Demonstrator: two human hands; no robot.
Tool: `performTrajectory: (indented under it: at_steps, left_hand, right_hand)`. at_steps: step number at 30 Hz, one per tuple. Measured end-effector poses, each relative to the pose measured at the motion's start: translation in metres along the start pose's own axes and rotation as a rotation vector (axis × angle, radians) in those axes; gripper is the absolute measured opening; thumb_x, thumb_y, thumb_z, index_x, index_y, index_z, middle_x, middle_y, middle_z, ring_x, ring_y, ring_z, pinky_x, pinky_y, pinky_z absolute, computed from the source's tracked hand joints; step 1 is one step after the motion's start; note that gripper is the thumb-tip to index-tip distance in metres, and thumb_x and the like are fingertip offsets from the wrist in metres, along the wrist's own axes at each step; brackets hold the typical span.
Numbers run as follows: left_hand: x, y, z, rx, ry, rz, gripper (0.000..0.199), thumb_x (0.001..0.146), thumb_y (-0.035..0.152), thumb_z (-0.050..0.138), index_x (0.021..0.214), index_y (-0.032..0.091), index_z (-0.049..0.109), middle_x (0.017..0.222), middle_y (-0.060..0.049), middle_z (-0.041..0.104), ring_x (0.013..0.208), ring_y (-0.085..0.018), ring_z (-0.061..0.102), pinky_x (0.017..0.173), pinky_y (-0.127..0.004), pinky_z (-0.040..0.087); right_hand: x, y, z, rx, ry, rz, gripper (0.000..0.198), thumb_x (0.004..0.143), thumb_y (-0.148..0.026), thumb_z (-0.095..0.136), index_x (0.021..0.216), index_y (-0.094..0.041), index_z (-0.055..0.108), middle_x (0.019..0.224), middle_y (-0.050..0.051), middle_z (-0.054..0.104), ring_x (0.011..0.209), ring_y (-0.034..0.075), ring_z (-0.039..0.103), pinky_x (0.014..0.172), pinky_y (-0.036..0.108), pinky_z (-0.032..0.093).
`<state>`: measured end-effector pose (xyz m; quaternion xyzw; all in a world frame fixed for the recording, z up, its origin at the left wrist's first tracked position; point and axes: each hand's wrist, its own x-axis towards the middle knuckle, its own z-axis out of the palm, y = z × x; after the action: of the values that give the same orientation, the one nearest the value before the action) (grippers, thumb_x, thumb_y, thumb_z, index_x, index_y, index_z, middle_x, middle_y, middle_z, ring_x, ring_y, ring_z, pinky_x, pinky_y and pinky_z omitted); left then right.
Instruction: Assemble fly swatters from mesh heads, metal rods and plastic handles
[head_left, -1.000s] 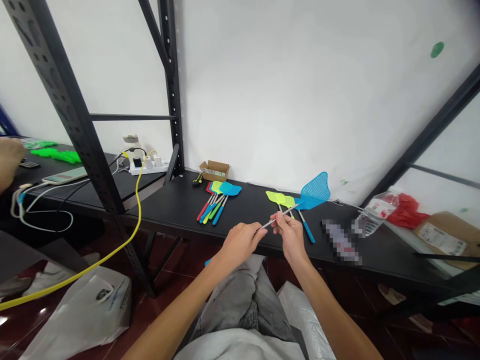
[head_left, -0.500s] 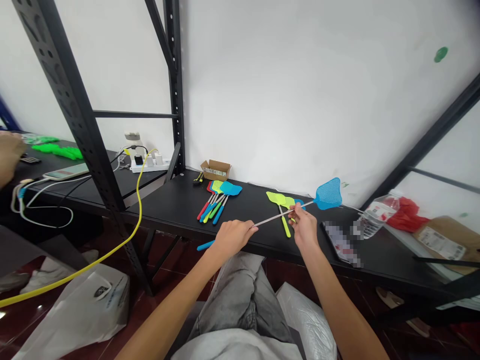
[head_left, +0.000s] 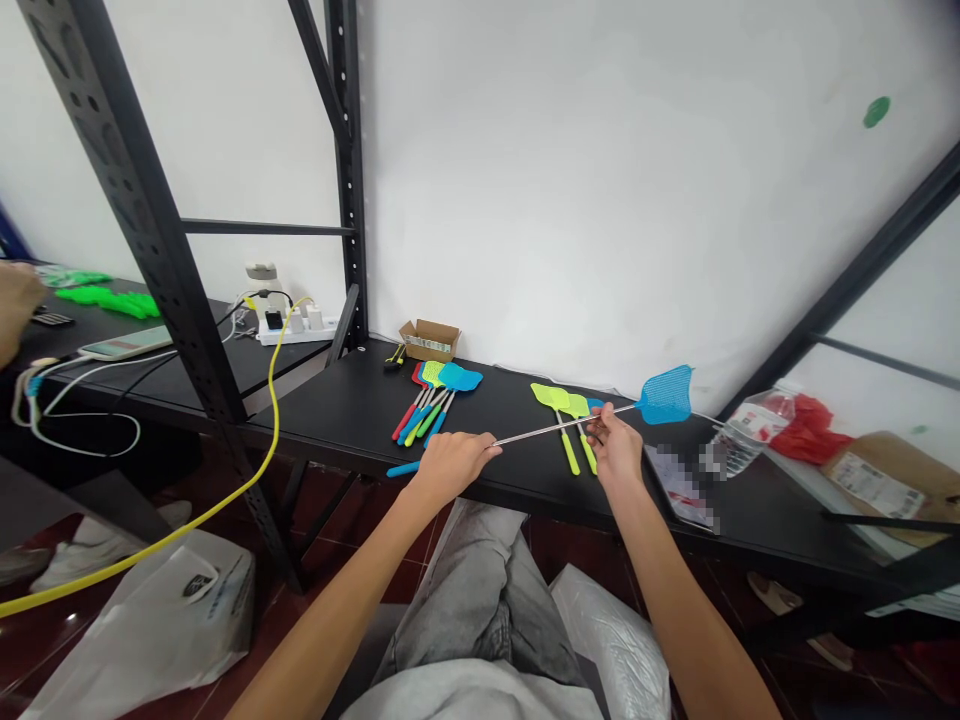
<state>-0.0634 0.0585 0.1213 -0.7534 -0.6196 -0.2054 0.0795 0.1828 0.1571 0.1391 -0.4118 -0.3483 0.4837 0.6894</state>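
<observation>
Pulling wide: hands sit farther apart than a second ago, and more bare steel shaft (head_left: 537,432) shows on the blue fly swatter (head_left: 666,396). Reads as a telescopic shaft drawn out longer, judging by that. Clock is from the wearer, 12 straight ahead.

Nearest, grey trousers (head_left: 457,610) at 6 and a silver padded bag (head_left: 619,640) at 3. Left hand (head_left: 454,462), just left of 12, has fingers wrapped around the handle end, thumb and index pinching the shaft; blue handle (head_left: 403,468) pokes out toward 11. Right hand (head_left: 616,447), at 1, pinches the shaft between thumb and fingertips, close to the mesh head, which points out past 1. Swatter spans in front of the body, over the table edge.

Black tabletop (head_left: 337,400): yellow-green fly swatters (head_left: 553,396) at 12:30, another blue head partly behind the right hand. Fanned multicolour fly swatters (head_left: 456,378) at 11:30. Blurred-out dark slab at 1:30 (head_left: 686,490), then clear plastic container (head_left: 750,425), red plastic bag (head_left: 806,425) and brown parcel (head_left: 885,485) around 2.

Farther: small cardboard box (head_left: 431,345) at 11:30, power strip (head_left: 300,333) at 11, white wall (head_left: 570,200) at 12.
</observation>
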Motion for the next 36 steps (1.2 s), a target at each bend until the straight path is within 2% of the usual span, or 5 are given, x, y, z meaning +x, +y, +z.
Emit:
performTrajectory:
  at_steps: [8, 12, 17, 21, 36]
  left_hand:
    - [0.0, 0.006, -0.002, -0.064, 0.079, 0.033, 0.034, 0.099, 0.045, 0.032, 0.113, 0.029, 0.059, 0.094, -0.003, 0.072, 0.084, -0.02, 0.067, 0.058, -0.025, 0.031]
    - [0.002, 0.024, -0.002, -0.123, 0.102, 0.057, 0.035, 0.099, 0.046, 0.032, 0.121, 0.033, 0.055, 0.096, -0.001, 0.073, 0.082, -0.018, 0.067, 0.058, -0.025, 0.031]
    - [0.004, 0.041, -0.001, -0.155, 0.106, 0.052, 0.039, 0.099, 0.051, 0.031, 0.109, 0.033, 0.063, 0.086, -0.001, 0.073, 0.076, -0.017, 0.066, 0.057, -0.024, 0.03]
    - [0.0, 0.04, 0.002, -0.198, 0.111, 0.046, 0.044, 0.097, 0.055, 0.031, 0.101, 0.032, 0.068, 0.084, -0.002, 0.073, 0.076, -0.017, 0.066, 0.057, -0.023, 0.03]
    - [0.007, 0.017, -0.002, -0.264, 0.101, 0.089, 0.044, 0.096, 0.057, 0.033, 0.106, 0.038, 0.071, 0.076, 0.001, 0.073, 0.074, -0.018, 0.067, 0.056, -0.023, 0.027]
  right_hand:
    - [-0.001, -0.013, -0.009, 0.072, 0.011, -0.066, 0.044, 0.058, -0.053, 0.082, 0.081, -0.017, 0.07, 0.07, -0.002, 0.061, 0.054, 0.007, 0.055, 0.043, 0.018, 0.042]
    - [-0.027, -0.001, 0.002, 0.014, -0.129, -0.053, 0.042, 0.063, -0.055, 0.079, 0.079, -0.017, 0.07, 0.077, 0.001, 0.064, 0.055, 0.008, 0.055, 0.043, 0.018, 0.041]
    - [-0.065, 0.03, 0.014, -0.186, -0.377, -0.051, 0.038, 0.074, -0.055, 0.071, 0.083, -0.017, 0.072, 0.083, 0.006, 0.068, 0.061, 0.012, 0.059, 0.045, 0.021, 0.043]
    - [-0.071, 0.041, 0.007, -0.328, -0.474, -0.133, 0.036, 0.081, -0.051, 0.065, 0.086, -0.017, 0.074, 0.079, 0.007, 0.069, 0.063, 0.015, 0.061, 0.047, 0.023, 0.044]
    - [-0.051, 0.017, 0.001, -0.252, -0.39, -0.094, 0.032, 0.072, -0.048, 0.074, 0.079, -0.017, 0.075, 0.088, 0.01, 0.071, 0.072, 0.018, 0.064, 0.049, 0.024, 0.043]
